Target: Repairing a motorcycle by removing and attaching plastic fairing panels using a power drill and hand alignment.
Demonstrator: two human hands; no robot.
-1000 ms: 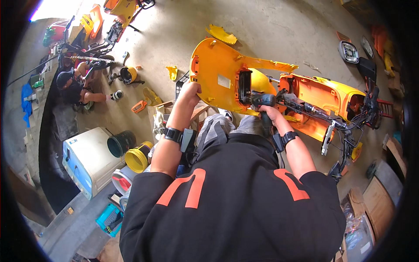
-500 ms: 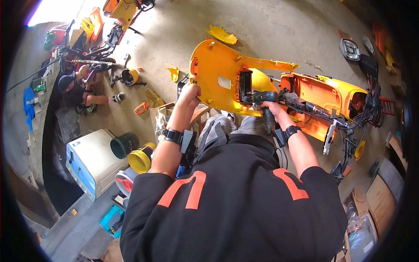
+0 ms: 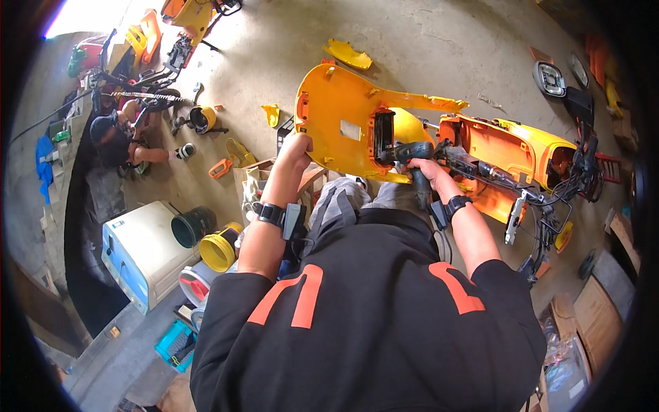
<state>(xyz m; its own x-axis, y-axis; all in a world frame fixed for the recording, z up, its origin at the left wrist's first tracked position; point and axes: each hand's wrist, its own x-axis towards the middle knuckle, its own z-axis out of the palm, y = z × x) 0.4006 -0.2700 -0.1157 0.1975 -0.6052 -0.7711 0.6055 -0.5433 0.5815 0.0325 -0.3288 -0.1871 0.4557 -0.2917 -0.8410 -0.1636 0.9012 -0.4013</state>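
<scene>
My left hand (image 3: 296, 152) grips the lower left edge of a large yellow plastic panel (image 3: 333, 120) with a square cutout and a long narrow arm. My right hand (image 3: 422, 170) is wrapped round a black cordless power driver (image 3: 412, 152), its nose at the black rectangular fitting (image 3: 381, 127) in the panel; the exact contact point is too small to tell. Right beside them lies a disassembled yellow-orange scooter body (image 3: 511, 154) with exposed cables and metal parts.
A person (image 3: 110, 141) sits at the left by scooter parts. White-and-blue appliance (image 3: 154, 240), yellow bucket (image 3: 218, 254) and dark bucket (image 3: 189, 226) stand at lower left. A wooden crate (image 3: 250, 182) is near my legs. Yellow pieces (image 3: 347, 51), mirrors (image 3: 549, 79) and cardboard (image 3: 597, 309) lie around.
The panel has dipped slightly since a second ago. The driver and my right hand shifted a little, with more of the driver's handle showing. Both grips remain.
</scene>
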